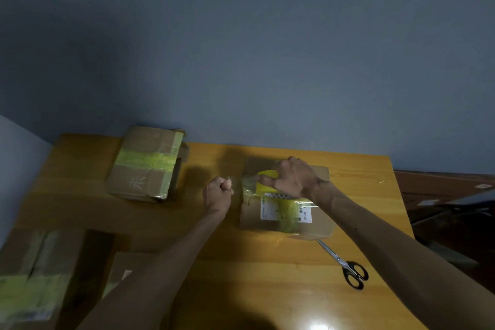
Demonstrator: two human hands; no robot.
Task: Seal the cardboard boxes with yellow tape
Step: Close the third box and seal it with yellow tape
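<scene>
A cardboard box [316, 225] with a white shipping label lies in the middle of the wooden table [267, 276]. On its top my right hand [293, 177] grips a yellow tape roll [265, 182]. A translucent strip of tape [237, 182] runs from the roll leftward past the box edge. My left hand [218, 191], just left of the box, pinches the free end of that strip in a fist. Yellowish tape also covers part of the label.
Another box [146, 163] banded with yellow tape sits at the far left of the table. Two more taped boxes [34, 276] lie at the near left. Black-handled scissors [345, 265] lie right of my right forearm. Dark clutter fills the floor beyond the table's right edge.
</scene>
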